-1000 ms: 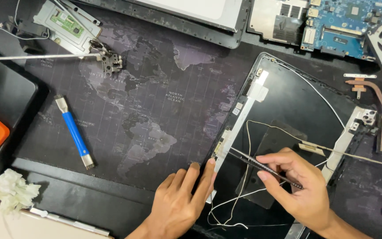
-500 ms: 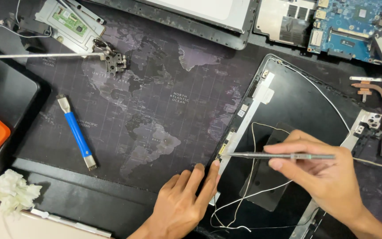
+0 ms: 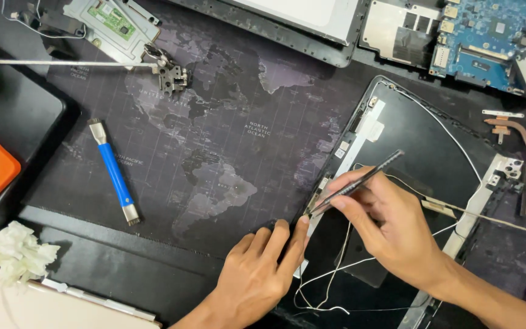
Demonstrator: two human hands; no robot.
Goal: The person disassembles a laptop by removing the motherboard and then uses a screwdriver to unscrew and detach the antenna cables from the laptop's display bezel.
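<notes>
small white label (image 3: 343, 152) on lid edge

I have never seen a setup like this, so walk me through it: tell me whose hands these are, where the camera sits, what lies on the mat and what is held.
This is one picture from a camera worn on a person's head, looking down at their own two bare hands; no machine is involved. The right hand holds slim dark tweezers, tip down at the left edge of a black laptop lid shell. The left hand presses flat on that edge. Thin white wires trail across the shell. Around it on the dark map-printed mat lie a blue-handled tool, a metal hinge, a blue circuit board and crumpled tissue.
</notes>
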